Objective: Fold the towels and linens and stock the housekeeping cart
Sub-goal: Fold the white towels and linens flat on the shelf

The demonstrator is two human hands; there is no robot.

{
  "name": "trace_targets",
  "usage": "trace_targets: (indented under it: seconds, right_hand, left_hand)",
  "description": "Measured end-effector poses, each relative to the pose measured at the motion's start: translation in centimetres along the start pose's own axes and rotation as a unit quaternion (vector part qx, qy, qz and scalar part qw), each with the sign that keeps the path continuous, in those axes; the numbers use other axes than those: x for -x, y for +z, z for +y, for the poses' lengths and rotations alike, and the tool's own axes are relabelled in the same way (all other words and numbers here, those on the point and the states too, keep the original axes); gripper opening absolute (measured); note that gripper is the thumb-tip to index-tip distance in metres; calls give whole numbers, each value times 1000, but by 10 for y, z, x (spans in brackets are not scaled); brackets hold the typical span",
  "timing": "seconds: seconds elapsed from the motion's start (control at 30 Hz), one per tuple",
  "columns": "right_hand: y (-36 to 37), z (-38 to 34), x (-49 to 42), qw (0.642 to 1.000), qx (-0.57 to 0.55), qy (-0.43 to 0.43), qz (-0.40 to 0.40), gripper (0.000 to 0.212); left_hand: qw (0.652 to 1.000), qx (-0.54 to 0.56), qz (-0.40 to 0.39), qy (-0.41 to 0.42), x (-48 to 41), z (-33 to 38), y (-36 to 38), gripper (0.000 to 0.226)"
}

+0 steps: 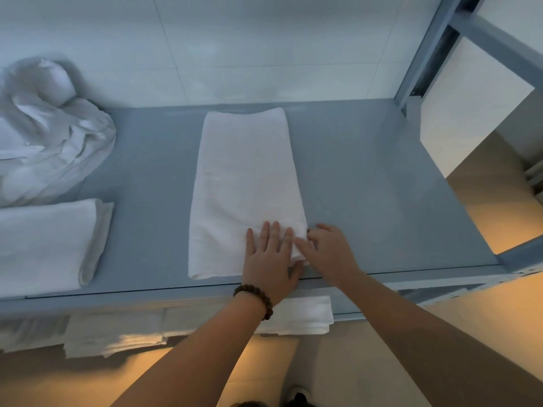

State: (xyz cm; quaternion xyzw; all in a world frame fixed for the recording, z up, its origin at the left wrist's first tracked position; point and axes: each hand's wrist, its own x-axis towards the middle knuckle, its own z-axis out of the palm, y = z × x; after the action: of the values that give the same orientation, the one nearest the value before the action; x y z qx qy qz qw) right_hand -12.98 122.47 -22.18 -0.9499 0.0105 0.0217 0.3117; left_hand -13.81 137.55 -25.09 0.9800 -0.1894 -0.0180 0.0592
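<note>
A white towel point(244, 183), folded into a long strip, lies on the grey shelf point(367, 186) and runs from the back wall to the front edge. My left hand point(270, 257), with a bead bracelet on the wrist, presses flat on the towel's near right corner with straight fingers. My right hand point(329, 248) sits at the towel's right edge, and its curled fingers pinch the cloth at that corner.
A second folded white towel point(50, 245) lies at the front left of the shelf. Behind it is a crumpled heap of white linen point(50, 136). Folded linens point(191, 324) are stacked on the shelf below. A grey upright post point(423, 54) stands at the back right.
</note>
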Motion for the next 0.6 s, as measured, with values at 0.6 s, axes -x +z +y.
trace_targets:
  seconds: [0.6]
  right_hand:
    - [12,9,-1,991,127,-35,37,29]
  left_hand:
    - [987,-113,-24,-113,49,-109,-25,69]
